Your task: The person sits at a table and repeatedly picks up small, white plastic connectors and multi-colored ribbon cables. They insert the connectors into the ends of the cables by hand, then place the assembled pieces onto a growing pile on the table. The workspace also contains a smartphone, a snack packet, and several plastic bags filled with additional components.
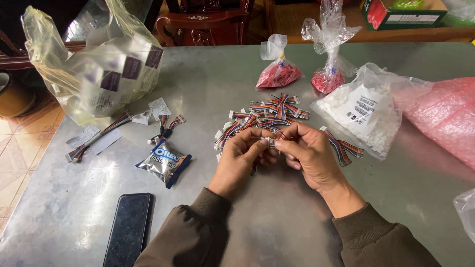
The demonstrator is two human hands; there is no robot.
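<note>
My left hand (241, 159) and my right hand (308, 151) meet over the middle of the grey metal table (277, 217). Together they pinch a small white connector (270, 142) on a short multicoloured ribbon cable. Just beyond my fingers lies a pile of the same striped cables (267, 117) with white plugs. One more cable (345, 149) lies to the right of my right hand.
A black phone (128, 228) and a small snack packet (164, 162) lie at front left. Loose cables (96, 137) and a big clear bag (106, 69) sit far left. Two bags of red parts (279, 74), a bag of white parts (368, 116) and a pink bag (445, 116) stand at right.
</note>
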